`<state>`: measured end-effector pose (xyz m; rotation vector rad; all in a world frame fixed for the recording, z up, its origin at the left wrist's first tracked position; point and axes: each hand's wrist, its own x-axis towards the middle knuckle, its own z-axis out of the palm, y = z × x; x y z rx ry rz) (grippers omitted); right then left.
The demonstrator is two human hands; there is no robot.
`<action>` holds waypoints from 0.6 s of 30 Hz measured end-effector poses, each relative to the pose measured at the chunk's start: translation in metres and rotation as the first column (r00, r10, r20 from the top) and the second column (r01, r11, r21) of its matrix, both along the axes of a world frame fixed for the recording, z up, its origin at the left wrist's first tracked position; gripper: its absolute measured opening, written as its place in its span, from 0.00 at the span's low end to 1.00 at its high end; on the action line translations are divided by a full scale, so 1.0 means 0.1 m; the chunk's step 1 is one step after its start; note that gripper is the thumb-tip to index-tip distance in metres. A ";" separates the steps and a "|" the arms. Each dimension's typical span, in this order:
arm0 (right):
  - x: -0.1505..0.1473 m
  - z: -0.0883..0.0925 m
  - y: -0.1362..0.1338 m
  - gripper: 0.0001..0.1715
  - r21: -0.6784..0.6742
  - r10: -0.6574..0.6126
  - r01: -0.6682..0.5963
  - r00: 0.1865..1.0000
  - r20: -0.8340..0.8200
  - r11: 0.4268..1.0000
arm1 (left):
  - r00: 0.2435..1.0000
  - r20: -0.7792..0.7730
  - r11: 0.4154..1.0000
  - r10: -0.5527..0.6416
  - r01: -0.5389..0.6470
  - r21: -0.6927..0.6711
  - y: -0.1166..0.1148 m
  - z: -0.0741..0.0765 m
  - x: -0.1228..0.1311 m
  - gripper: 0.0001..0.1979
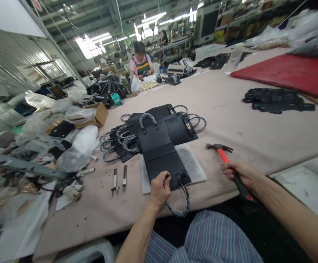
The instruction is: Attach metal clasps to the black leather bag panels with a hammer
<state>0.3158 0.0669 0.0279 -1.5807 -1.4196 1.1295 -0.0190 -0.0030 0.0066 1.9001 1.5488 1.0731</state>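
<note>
Your left hand (160, 190) is pinched narrow around a small part (168, 176) at the near end of the black bag panel (159, 157). Your fingers hide most of that part, so I cannot tell what it is. The panel lies flat on a grey-white pad (193, 162), right in front of you and close to the table's edge. Its looped handle (179, 210) is wrapped in clear film and hangs over the edge, above your striped trousers (210, 237).

Your right hand (239, 173) is closed tight around the hammer (224, 154). The hammer has a red and black grip. Its head sits low, just right of the pad, but I cannot tell if it touches the table (243, 120). The end of the grip is lost in the dark under the table's edge.

Just behind the panel is a pile of bag panels (172, 122) like it, one on top of another. Their wrapped handles stick out at the sides. The lower ones are mostly covered. Two thin metal tools (119, 179) lie to the left of the pad, too small to name.

Farther left are plastic bags (76, 149) and a cardboard box (100, 113), all blurry. Far right lie flat black pieces (276, 100) and a red mat (284, 71) cut off by the picture's edge. A person in a green apron (140, 65) works at the far end.
</note>
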 end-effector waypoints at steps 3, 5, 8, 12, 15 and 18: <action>-0.29 0.40 -0.22 0.19 -0.042 0.003 -0.004 0.999 -0.038 0.999 | 1.000 0.022 0.999 -0.021 0.020 0.025 0.00 -0.04 -0.01 0.08; -0.49 0.67 -0.43 0.23 0.048 -0.039 0.037 0.998 0.040 0.998 | 0.999 0.026 0.999 -0.024 0.023 0.035 0.00 -0.05 -0.01 0.08; -0.71 0.92 -0.66 0.24 0.384 0.067 -0.219 0.926 0.371 0.897 | 1.000 0.015 0.999 -0.017 0.017 0.030 0.00 -0.05 -0.01 0.08; -0.84 1.06 -0.71 0.22 0.325 0.216 -0.554 0.698 0.682 0.766 | 1.000 0.014 1.000 -0.017 0.017 0.021 0.00 -0.04 -0.02 0.08; -0.85 1.34 -0.66 0.24 0.335 0.210 -0.560 0.696 0.687 0.758 | 0.999 0.029 0.999 -0.022 0.021 0.035 0.00 -0.04 -0.02 0.08; -0.86 1.62 -0.68 0.22 0.518 0.014 -0.279 0.889 0.457 0.809 | 0.999 0.038 0.999 -0.031 0.030 0.042 0.00 -0.04 0.00 0.08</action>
